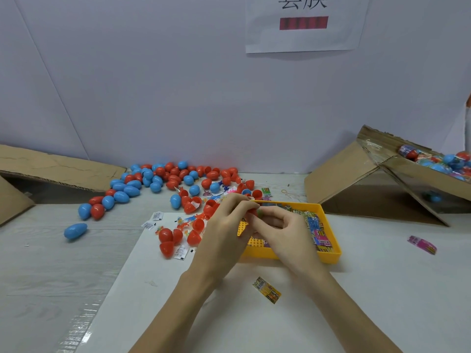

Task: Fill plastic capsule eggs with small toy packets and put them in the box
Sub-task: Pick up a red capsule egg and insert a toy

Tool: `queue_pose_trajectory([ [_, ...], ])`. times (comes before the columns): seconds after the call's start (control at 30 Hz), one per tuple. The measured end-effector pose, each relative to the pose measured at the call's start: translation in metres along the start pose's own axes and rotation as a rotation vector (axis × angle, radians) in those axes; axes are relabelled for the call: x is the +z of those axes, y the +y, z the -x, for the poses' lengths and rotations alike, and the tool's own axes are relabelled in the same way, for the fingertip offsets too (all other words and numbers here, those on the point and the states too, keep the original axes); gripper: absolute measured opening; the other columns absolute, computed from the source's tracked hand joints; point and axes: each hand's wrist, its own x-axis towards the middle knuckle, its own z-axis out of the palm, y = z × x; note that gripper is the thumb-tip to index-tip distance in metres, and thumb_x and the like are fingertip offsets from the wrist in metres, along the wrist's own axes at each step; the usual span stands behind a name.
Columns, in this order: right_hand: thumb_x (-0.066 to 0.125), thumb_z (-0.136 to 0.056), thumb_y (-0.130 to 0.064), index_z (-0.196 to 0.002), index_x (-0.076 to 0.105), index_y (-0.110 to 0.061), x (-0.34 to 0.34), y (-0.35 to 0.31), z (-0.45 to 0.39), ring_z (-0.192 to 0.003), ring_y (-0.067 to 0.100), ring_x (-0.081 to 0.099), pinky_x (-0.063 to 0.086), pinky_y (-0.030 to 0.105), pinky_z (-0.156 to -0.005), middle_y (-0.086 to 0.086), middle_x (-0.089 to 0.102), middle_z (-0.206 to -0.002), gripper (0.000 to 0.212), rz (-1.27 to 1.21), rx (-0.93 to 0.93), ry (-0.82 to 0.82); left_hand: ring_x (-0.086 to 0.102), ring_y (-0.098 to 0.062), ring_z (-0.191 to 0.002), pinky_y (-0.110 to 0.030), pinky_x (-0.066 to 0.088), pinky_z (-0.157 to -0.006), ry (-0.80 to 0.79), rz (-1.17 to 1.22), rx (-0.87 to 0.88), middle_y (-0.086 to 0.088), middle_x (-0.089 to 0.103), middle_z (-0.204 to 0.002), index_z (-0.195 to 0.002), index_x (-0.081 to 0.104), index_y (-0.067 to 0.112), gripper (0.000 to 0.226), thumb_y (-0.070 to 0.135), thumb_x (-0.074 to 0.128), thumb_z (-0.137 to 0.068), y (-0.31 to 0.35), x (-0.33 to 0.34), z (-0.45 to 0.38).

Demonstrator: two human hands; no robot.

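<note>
Filling step was in hand. Left hand [229,225] and right hand [285,230] met over the near-left corner of the yellow tray [331,256], fingers of both curled around a red capsule half [252,212]; a small greenish item sat at its mouth, probably a toy packet being pushed in. Left hand pinched the shell from above, right hand's fingers closed against it from the side.

Next move, as judged: seat the packet fully, find a matching half, press the two shut, then carry the egg to the cardboard box [420,174] at far right, which stood tilted and already held wrapped eggs.

Supplies: loose red halves [175,238] just left of the hands; a long scatter of blue and red eggs [163,179] further back on the surface [51,250]; packets heaped in the tray; one yellow packet [266,291] near the wrists; one pink packet [421,244] well apart at right.

Hard to make out: the item in the capsule, mostly covered by fingers. The second half of this egg was not identifiable. Box cut off by the right frame edge; its fill level unknown. Flattened cardboard [51,166] at left partly out of frame.
</note>
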Motion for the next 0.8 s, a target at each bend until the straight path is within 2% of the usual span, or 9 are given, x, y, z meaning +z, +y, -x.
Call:
queue_pose_trajectory([
  [0.1,0.078,-0.091,-0.034,-0.115,0.077,-0.026,-0.001,0.001,-0.001,-0.095,0.004,0.073,0.061,0.022,-0.08,-0.013,0.078,-0.097,0.025,0.182,-0.065,0.014,0.056,-0.008,-0.108,-0.006,0.044,-0.094,-0.029,0.023,0.002,-0.003,0.062,-0.118,-0.116,0.069,0.008,0.037,0.003,0.082,-0.081,-0.002,0.0,0.0],
  [0.27,0.078,-0.09,-0.039,-0.104,0.076,-0.037,-0.006,-0.001,-0.002,-0.093,0.003,0.073,0.062,0.025,-0.079,-0.015,0.078,-0.093,0.015,0.188,0.0,-0.039,0.062,-0.015,-0.108,-0.01,0.047,-0.093,-0.09,0.038,0.025,-0.005,0.064,-0.119,-0.119,0.071,0.006,0.037,0.005,0.081,-0.084,-0.007,-0.003,0.0],
  [0.4,0.08,-0.089,-0.034,-0.121,0.073,-0.017,-0.015,-0.002,-0.012,-0.099,0.012,0.074,0.064,0.035,-0.085,-0.003,0.078,-0.104,0.037,0.222,0.079,0.052,0.062,-0.015,-0.113,-0.024,0.054,-0.096,-0.081,0.051,-0.026,-0.003,0.063,-0.127,-0.135,0.063,0.01,0.05,0.019,0.079,-0.088,-0.006,-0.003,0.001],
  [0.5,0.075,-0.094,-0.02,-0.12,0.072,-0.006,-0.039,-0.019,-0.033,-0.092,0.021,0.077,0.063,0.026,-0.076,0.007,0.08,-0.099,0.03,-0.05,0.138,0.081,0.061,-0.015,-0.113,-0.023,0.053,-0.093,-0.033,-0.02,-0.103,-0.001,0.063,-0.126,-0.134,0.064,0.013,0.051,0.029,0.079,-0.088,-0.009,-0.002,0.001],
  [0.57,0.07,-0.095,-0.011,-0.119,0.07,0.001,-0.071,-0.042,-0.056,-0.098,0.022,0.076,0.061,0.022,-0.075,0.017,0.077,-0.111,0.027,-0.485,0.16,0.155,0.06,-0.021,-0.113,-0.028,0.053,-0.088,-0.046,-0.14,-0.165,-0.003,0.064,-0.122,-0.126,0.068,0.014,0.047,0.03,0.083,-0.084,-0.014,-0.003,0.001],
  [0.63,0.066,-0.095,-0.015,-0.124,0.062,0.004,-0.105,-0.065,-0.077,-0.103,0.023,0.076,0.061,0.023,-0.074,0.021,0.072,-0.122,0.035,-0.916,0.111,0.306,0.056,-0.023,-0.115,-0.033,0.053,-0.088,-0.096,-0.245,-0.25,-0.002,0.063,-0.121,-0.124,0.07,0.016,0.049,0.035,0.084,-0.081,-0.02,-0.005,0.003],
  [0.67,0.067,-0.095,-0.021,-0.129,0.055,0.002,-0.119,-0.072,-0.085,-0.101,0.022,0.077,0.061,0.024,-0.074,0.02,0.07,-0.124,0.043,-1.015,0.079,0.374,0.054,-0.022,-0.116,-0.033,0.052,-0.089,-0.116,-0.268,-0.291,-0.002,0.061,-0.121,-0.124,0.069,0.017,0.05,0.039,0.084,-0.081,-0.023,-0.006,0.003],
  [0.73,0.067,-0.095,-0.027,-0.133,0.051,-0.001,-0.132,-0.072,-0.091,-0.095,0.017,0.078,0.061,0.024,-0.075,0.019,0.069,-0.125,0.048,-0.946,0.107,0.381,0.049,-0.017,-0.116,-0.03,0.051,-0.089,-0.129,-0.264,-0.356,0.001,0.057,-0.122,-0.124,0.068,0.021,0.049,0.046,0.08,-0.083,-0.027,-0.006,0.005],
  [0.8,0.065,-0.097,-0.018,-0.13,0.06,0.001,-0.125,-0.055,-0.087,-0.091,0.016,0.077,0.06,0.021,-0.073,0.018,0.072,-0.121,0.038,-0.751,0.196,0.264,0.046,-0.015,-0.117,-0.029,0.051,-0.091,-0.137,-0.251,-0.394,0.004,0.055,-0.124,-0.125,0.067,0.023,0.049,0.049,0.077,-0.085,-0.029,-0.005,0.005],
])
